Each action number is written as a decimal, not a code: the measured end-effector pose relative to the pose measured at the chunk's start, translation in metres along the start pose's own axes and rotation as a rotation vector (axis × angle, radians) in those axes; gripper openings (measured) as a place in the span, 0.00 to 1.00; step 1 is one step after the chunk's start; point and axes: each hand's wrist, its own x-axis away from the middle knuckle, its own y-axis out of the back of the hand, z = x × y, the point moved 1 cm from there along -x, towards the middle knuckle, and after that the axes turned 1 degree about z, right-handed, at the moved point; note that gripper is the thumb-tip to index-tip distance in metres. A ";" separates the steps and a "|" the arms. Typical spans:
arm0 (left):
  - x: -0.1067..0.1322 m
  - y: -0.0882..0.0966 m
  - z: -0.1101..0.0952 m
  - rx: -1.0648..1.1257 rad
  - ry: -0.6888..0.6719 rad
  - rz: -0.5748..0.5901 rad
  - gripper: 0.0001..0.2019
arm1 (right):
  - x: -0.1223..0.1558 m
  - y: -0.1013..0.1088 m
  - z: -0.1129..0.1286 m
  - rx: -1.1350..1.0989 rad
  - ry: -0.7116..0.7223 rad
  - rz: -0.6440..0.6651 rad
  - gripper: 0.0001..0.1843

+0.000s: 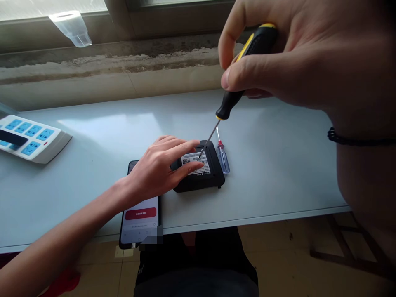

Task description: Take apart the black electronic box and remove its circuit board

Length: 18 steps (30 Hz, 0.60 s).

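Observation:
My right hand [287,62] grips the black and yellow handle of a screwdriver [229,103], fingers and thumb wrapped round it. Its thin shaft slants down to the labelled face of a flat black box-shaped device [217,175]; the exact contact of the tip is hard to make out. Resting on that device is my left hand [162,165], thumb and forefinger spread on either side of the shaft's tip. A white label [206,168] with barcodes shows between them. Close to the device's right side lies a smaller screwdriver [223,159] with a clear handle and red collar.
A phone [140,227] with a lit screen lies under my left forearm, overhanging the table's front edge. At the left is a white power strip [52,146] with blue sockets. A translucent plastic cup-like piece [72,29] is by the window frame. The white table [278,165] meets the wall behind.

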 end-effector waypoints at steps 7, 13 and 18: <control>-0.002 -0.005 0.000 0.061 0.100 -0.138 0.05 | 0.000 -0.002 0.007 -0.039 -0.053 -0.024 0.14; -0.002 0.003 0.006 -0.023 0.218 -0.081 0.08 | -0.001 -0.003 0.000 -0.004 -0.079 -0.046 0.14; -0.009 0.012 0.024 -0.001 0.407 -0.067 0.08 | -0.006 0.008 -0.018 0.061 0.084 0.011 0.13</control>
